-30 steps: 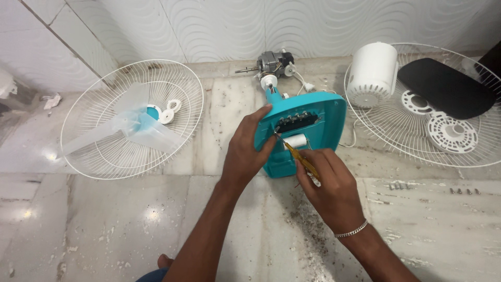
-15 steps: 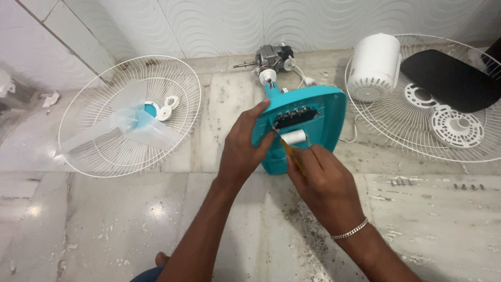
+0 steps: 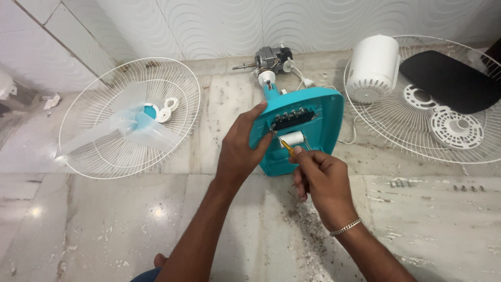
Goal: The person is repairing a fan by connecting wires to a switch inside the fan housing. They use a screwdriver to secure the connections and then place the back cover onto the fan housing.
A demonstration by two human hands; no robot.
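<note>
A teal fan base lies upside down on the marble floor, its black switch block and a white capacitor exposed. My left hand grips the base's left edge, thumb near the switch block. My right hand is closed on a yellow-handled screwdriver, whose tip sits at the left end of the switch block. A grey fan motor lies beyond the base, joined by white wires.
A white fan guard at left holds pale blue blades. At right a second guard carries a white motor cover, a black pad and white plastic rings. Several screws lie loose at right.
My right hand has shifted slightly left and up, bringing the screwdriver tip onto the switch block. My left hand stays on the base.
</note>
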